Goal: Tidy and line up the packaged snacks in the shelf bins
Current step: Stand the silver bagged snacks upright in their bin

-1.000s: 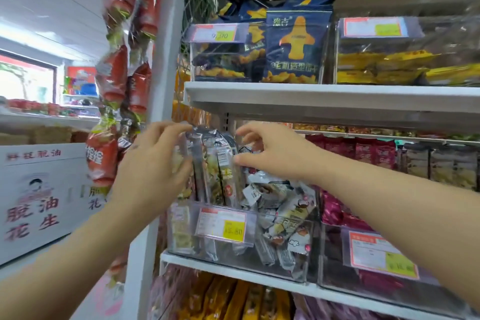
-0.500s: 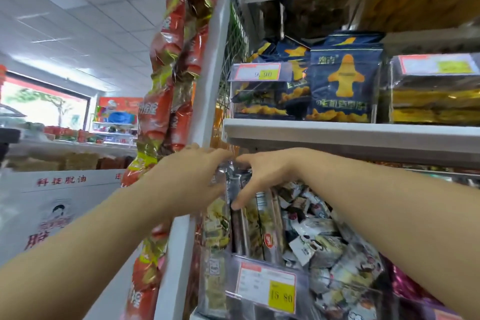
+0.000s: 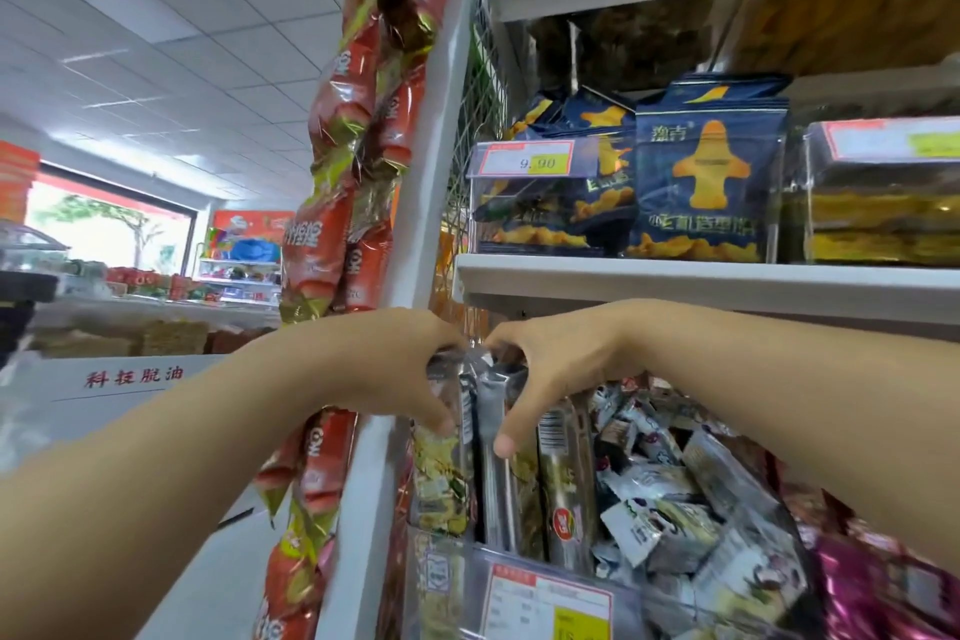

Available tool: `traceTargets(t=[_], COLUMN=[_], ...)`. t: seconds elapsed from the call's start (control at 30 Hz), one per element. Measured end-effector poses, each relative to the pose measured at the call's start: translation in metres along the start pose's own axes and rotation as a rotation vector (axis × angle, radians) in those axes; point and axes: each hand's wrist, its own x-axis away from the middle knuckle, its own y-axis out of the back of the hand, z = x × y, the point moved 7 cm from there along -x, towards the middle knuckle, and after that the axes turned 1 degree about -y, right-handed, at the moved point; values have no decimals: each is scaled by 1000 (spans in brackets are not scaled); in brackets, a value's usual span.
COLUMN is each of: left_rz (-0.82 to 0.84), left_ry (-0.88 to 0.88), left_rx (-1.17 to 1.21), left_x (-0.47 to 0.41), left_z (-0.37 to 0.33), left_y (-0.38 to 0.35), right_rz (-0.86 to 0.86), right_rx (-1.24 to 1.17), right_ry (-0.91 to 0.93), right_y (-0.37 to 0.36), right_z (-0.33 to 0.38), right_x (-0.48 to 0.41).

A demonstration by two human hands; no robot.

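Both hands pinched on upright silver snack packs (image 3: 493, 457).
Left hand (image 3: 384, 369), right hand (image 3: 550, 369): straightening underway; loose packets (image 3: 670, 509) beside the right hand are judged next.

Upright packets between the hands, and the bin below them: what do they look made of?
The upright packets look like metallised plastic film: silvery, creased, catching glare. The bin appears to be clear rigid plastic, since the contents show through its glossy front wall. Both the left hand and right hand pinch the packet tops.
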Motion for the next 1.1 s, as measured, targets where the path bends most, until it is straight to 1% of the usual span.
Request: traceTargets(t=[0.07,0.17,0.3,0.4,0.47,0.53,0.6,0.67,0.77,0.87,0.97,1.1], left_rz=[-26,-53,-23,-33,-44,-79,-132,-155,-62,62,86,100], left_ry=[-4,-39,-71,-77,-93,-87,-52,-13,0,-21,-23,-36], left_rx=[85,169,202,323,375,413,470,544,702,872,954,983], left_x=[3,6,6,6,6,5,5,5,8,10,11,8], left_z=[0,-5,-14,-14,-15,-13,-8,0,5,4,5,3], left_y=[-1,-3,-12,-13,-13,-16,-18,-22,-28,-32,-33,-35], right_rz=[2,54,93,87,32,-67,-189,-273,-307,-244,-201,-323], right_rx=[-3,0,-36,-66,-83,-92,-89,-107,-144,-154,-176,-223], right_ry=[10,4,-26,-11,34,97,97,105,123,136,158,142], right_y=[-1,-2,-4,-5,-2,1,3,3,1,-1,-2,-6], right_z=[0,1,6,8,8,6,-1,-8,-10,-10,-10,-17], right_x=[2,5,5,6,9,13,20,27,37,44,51,57])
